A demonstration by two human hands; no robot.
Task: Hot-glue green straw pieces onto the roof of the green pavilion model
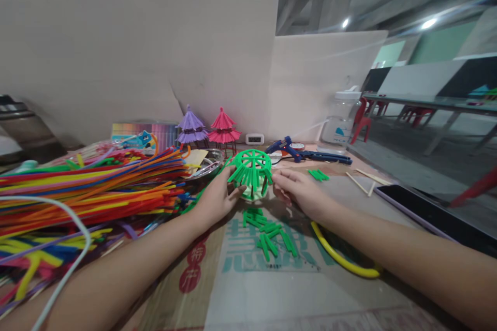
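Observation:
A green pipe-cleaner dome, shaped like a small umbrella roof, stands at the middle of the cardboard-covered table. My left hand holds its left side, fingers curled against the hanging green strips. My right hand pinches its right edge with the fingertips. Several short cut green pieces lie on the cardboard just in front of the dome.
A big heap of coloured pipe cleaners fills the left. Purple and pink finished umbrellas stand behind. A blue glue gun, a yellow tube, wooden sticks, a dark tablet and a plastic bottle lie to the right.

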